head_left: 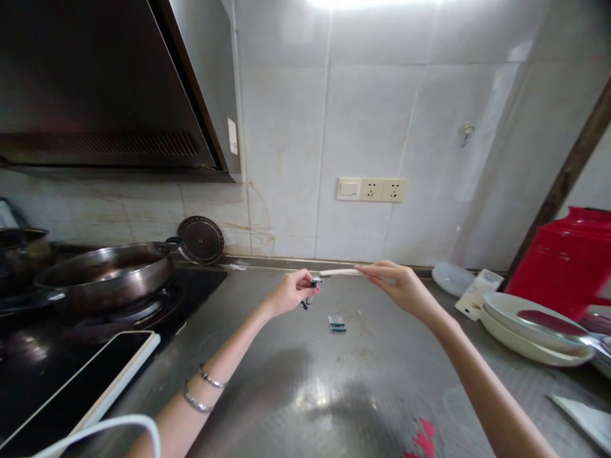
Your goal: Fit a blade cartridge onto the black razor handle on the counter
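Observation:
Over the metal counter (296,394), my left hand (293,292) is closed with fingertips pinched on a small black and silver piece (315,282); its kind is unclear. My right hand (389,280) pinches one end of a thin white stick (338,272). The stick's free end points left, close to the black and silver piece; I cannot tell whether they touch. Below and between both hands lies a small clear packet (337,324) with dark green strips.
At left, a steel pan (109,270) sits on the black stove (191,286), and a white-edged tablet (90,388) with a white cable (124,420) lies in front. Plates (529,331) and a red container (563,261) stand at right. The range hood (205,83) overhangs the stove.

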### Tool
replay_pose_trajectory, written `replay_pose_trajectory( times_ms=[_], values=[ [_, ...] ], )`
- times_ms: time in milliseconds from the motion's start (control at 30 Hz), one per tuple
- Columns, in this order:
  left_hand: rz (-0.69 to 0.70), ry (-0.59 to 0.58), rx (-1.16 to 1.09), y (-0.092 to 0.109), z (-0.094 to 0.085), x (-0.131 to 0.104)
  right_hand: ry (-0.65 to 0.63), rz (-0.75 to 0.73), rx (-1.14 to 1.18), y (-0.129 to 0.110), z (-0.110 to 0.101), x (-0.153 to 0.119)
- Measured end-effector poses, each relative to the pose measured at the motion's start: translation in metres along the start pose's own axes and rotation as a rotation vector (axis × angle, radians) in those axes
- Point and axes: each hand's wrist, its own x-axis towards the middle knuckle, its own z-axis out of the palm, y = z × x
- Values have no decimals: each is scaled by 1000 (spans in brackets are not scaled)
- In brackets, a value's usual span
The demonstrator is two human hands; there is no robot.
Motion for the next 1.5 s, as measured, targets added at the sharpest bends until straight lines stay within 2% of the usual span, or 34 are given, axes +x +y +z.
replay_pose_trajectory(
  times_ms=[267,433,600,767,933,1267,1500],
  values=[
    [42,16,4,-4,5,1,53,-63,55,7,18,1],
    [57,43,5,-8,6,2,134,-68,34,12,21,1],
    [83,35,14,-7,7,1,74,-75,88,9,24,1],
    [76,68,1,-7,8,0,112,-72,79,14,25,1],
    [105,60,54,-4,8,-1,68,-112,104,9,26,1],
    [108,41,60,-7,12,0,66,-108,131,9,29,1],
    [94,68,20,-2,13,-1,92,-47,119,27,21,-1]
  ],
)
